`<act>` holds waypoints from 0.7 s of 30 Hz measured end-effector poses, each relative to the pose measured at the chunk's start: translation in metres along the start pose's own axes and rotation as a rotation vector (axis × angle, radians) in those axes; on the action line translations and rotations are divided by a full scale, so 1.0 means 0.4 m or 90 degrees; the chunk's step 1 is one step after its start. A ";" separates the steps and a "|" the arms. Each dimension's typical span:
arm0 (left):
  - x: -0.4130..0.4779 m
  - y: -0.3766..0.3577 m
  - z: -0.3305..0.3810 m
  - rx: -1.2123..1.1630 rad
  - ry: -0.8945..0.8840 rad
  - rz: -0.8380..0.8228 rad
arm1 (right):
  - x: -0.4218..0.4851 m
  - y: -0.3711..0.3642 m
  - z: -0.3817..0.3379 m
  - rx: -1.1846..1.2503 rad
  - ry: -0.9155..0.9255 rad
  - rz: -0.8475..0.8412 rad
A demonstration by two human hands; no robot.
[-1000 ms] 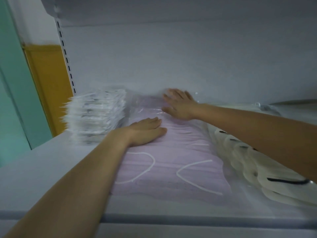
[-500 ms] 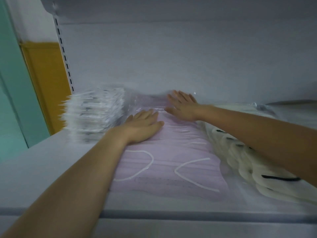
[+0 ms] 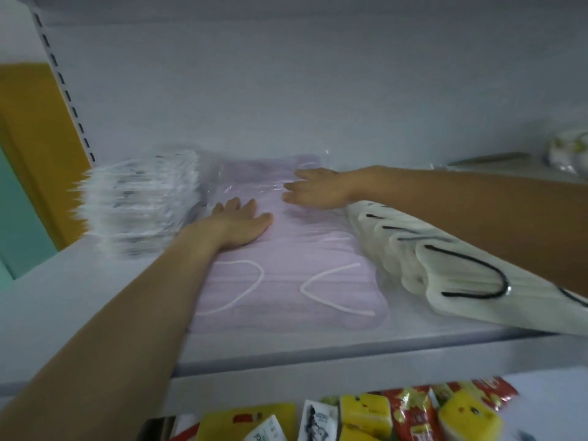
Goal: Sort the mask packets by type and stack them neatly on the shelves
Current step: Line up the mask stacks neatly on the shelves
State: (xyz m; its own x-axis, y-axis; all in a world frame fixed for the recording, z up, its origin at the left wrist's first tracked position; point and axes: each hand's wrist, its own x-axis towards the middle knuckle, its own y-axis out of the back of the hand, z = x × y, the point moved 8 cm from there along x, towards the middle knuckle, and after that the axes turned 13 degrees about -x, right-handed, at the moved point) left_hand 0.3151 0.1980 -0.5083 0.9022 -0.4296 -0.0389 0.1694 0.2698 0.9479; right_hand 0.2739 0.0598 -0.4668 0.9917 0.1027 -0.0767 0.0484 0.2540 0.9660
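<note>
Left hand (image 3: 241,222): fingers straight, pressed flat on the purple mask packet (image 3: 286,291). Right hand (image 3: 313,192): fingers loosely extended, resting on the packet's far end and gripping nothing. The packet lies on the shelf (image 3: 47,313), between a stack of white packets (image 3: 140,202) and cream masks with black loops (image 3: 445,265).

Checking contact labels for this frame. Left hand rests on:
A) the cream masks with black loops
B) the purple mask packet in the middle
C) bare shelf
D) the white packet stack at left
B: the left hand lies flat, fingers straight, on the purple mask packet, which lies between the white packet stack and the cream masks.
</note>
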 end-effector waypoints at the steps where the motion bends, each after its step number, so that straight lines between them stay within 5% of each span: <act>1: -0.001 0.006 0.001 0.003 -0.005 0.000 | -0.027 0.004 -0.017 0.008 0.016 -0.009; 9: -0.035 0.044 0.014 -0.039 -0.053 0.043 | -0.219 -0.049 -0.075 0.020 0.141 -0.161; 15: -0.155 0.159 0.124 -0.222 -0.229 0.271 | -0.200 -0.039 -0.077 0.024 0.158 -0.171; 21: -0.261 0.117 0.172 -0.137 -0.213 0.114 | -0.185 -0.025 -0.083 0.068 0.168 -0.140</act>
State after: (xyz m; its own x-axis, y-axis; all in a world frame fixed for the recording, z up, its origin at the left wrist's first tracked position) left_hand 0.2017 0.1961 -0.4382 0.7529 -0.6057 0.2574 0.1333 0.5234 0.8416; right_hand 0.1961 0.0815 -0.4789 0.8920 0.3057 -0.3330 0.2827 0.1978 0.9386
